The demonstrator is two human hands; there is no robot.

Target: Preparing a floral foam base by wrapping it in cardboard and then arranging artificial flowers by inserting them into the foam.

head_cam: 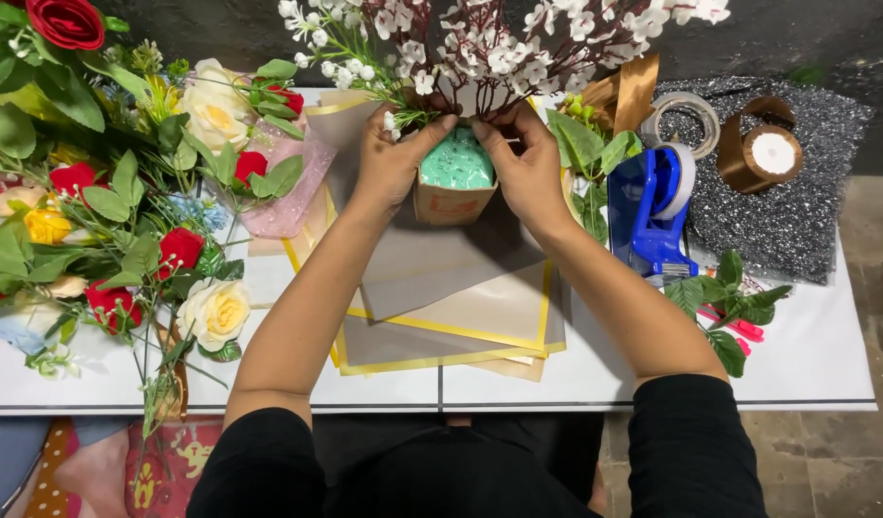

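Both hands, left hand (389,163) and right hand (523,163), pinched white blossom stems (461,48) into green foam (457,161) inside the small box (451,203) mid-table; steadying the box would likely have kept them upright.

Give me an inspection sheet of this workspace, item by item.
Surface: white table, wrapping sheets stacked at its centre.
Job's things: small box with green foam block; white blossom sprigs standing in it.
Clutter: artificial roses heaped at left; blue tape dispenser, ribbon rolls, glitter sheet, leaf sprigs at right.
Grippers: left hand and right hand grip the box's sides, fingers at the stems.
Cables: nothing seen.
Surroundings: dark wall behind, tiled floor at right.
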